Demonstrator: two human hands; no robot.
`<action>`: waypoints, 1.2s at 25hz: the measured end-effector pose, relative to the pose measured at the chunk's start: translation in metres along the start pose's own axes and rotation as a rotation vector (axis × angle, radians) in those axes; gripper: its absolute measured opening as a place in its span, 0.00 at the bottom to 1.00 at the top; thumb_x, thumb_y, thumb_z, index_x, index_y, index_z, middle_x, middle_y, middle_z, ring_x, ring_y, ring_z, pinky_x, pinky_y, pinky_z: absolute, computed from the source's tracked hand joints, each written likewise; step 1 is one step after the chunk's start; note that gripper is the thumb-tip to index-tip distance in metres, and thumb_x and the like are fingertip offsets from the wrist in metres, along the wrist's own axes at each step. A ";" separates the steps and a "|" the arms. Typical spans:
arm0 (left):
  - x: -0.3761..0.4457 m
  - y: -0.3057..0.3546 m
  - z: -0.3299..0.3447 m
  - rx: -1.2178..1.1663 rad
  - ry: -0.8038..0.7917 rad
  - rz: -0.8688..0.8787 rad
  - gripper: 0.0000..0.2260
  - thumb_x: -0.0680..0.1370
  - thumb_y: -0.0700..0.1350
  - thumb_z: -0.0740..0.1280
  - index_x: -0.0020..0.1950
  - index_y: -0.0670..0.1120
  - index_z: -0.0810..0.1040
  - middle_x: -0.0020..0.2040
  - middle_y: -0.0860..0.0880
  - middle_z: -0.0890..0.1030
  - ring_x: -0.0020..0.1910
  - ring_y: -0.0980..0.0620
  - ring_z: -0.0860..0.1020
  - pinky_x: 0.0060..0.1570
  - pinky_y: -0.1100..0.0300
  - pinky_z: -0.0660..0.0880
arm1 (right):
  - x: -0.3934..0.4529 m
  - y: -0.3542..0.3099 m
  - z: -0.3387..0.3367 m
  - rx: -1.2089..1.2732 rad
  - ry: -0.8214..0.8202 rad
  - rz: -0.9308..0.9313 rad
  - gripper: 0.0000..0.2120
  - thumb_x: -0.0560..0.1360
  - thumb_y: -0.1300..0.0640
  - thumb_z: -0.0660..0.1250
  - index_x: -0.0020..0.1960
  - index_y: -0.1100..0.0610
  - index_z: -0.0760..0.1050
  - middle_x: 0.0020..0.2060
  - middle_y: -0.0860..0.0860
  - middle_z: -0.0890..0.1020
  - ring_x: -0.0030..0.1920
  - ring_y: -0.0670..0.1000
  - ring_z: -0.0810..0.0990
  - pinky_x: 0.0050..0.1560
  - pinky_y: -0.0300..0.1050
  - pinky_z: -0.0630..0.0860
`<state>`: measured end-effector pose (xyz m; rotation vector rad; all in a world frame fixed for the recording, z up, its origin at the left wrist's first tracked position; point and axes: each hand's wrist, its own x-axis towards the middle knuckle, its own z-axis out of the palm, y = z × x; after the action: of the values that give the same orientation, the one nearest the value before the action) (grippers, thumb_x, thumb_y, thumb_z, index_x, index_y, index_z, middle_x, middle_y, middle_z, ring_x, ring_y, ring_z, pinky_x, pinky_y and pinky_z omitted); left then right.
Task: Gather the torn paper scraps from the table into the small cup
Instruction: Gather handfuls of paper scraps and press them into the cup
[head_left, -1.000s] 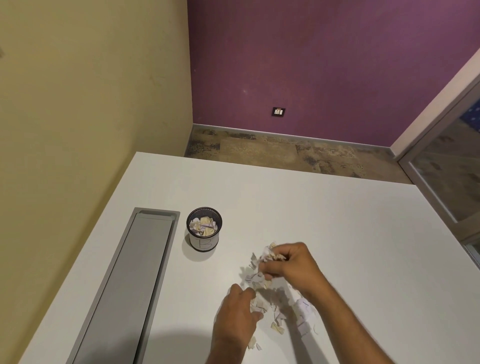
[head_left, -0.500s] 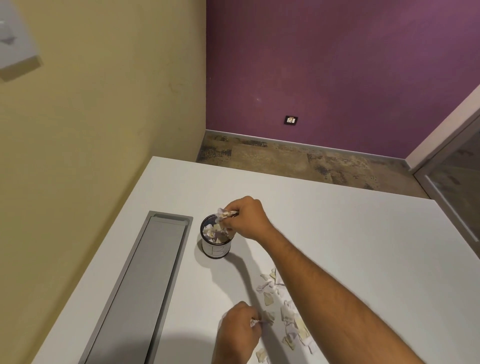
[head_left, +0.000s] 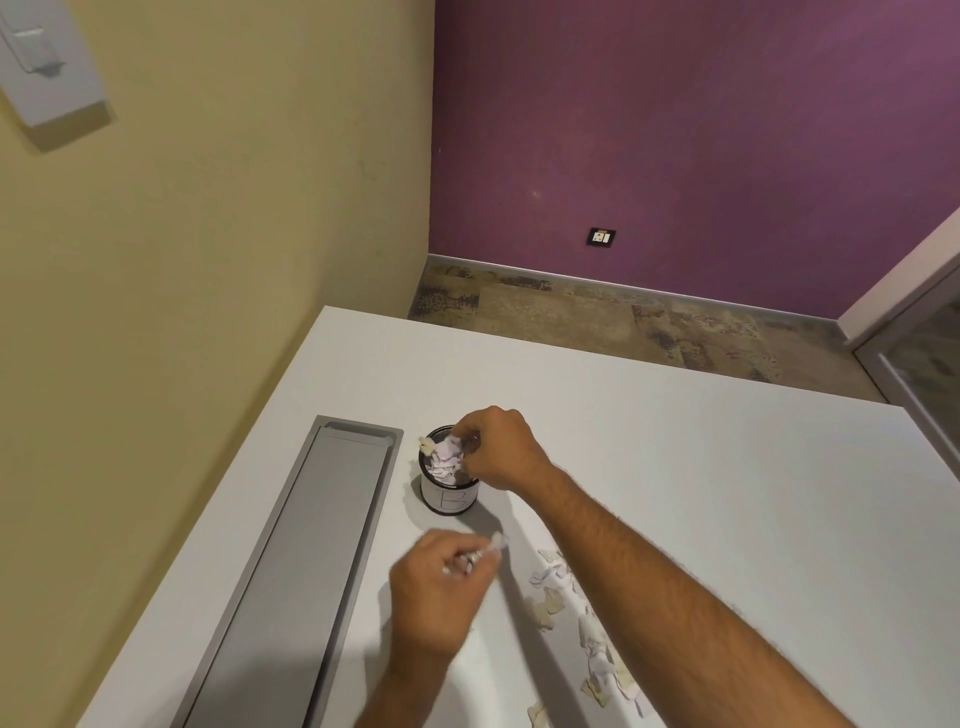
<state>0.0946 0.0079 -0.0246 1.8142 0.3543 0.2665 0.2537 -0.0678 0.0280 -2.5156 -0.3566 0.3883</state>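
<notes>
now scraps (head_left: 448, 453) under right fingers (head_left: 464, 435), over the cup (head_left: 448, 498)

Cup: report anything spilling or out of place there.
The cup is heaped: one scrap hangs over its left rim while the right hand pushes more in. Loose scraps lie on the table.

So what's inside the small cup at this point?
The small cup holds a heap of torn paper scraps, white and cream, reaching above its rim. The right hand covers the cup's right side, so that part and anything deeper down can't be seen.
</notes>
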 end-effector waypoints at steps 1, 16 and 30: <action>0.014 0.011 -0.007 -0.012 0.051 0.024 0.08 0.67 0.45 0.79 0.39 0.56 0.85 0.38 0.57 0.82 0.32 0.58 0.79 0.33 0.67 0.76 | -0.001 0.002 -0.001 0.015 0.011 -0.006 0.17 0.64 0.66 0.70 0.50 0.53 0.83 0.44 0.50 0.86 0.45 0.50 0.82 0.48 0.43 0.80; 0.137 0.030 -0.003 0.888 -0.334 0.168 0.11 0.75 0.49 0.68 0.56 0.50 0.81 0.49 0.46 0.82 0.57 0.45 0.73 0.50 0.54 0.73 | -0.054 0.081 -0.004 0.432 0.294 0.210 0.15 0.70 0.67 0.66 0.47 0.50 0.84 0.41 0.41 0.84 0.42 0.42 0.83 0.52 0.47 0.82; 0.029 0.006 0.052 0.832 -0.830 0.331 0.38 0.67 0.55 0.76 0.72 0.54 0.61 0.66 0.52 0.68 0.63 0.47 0.69 0.59 0.47 0.74 | -0.109 0.137 0.004 -0.331 -0.098 0.278 0.20 0.69 0.49 0.61 0.62 0.43 0.71 0.58 0.49 0.72 0.58 0.56 0.72 0.51 0.49 0.77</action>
<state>0.1403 -0.0289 -0.0324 2.5960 -0.5060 -0.4892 0.1747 -0.2123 -0.0314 -2.8882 -0.1123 0.6057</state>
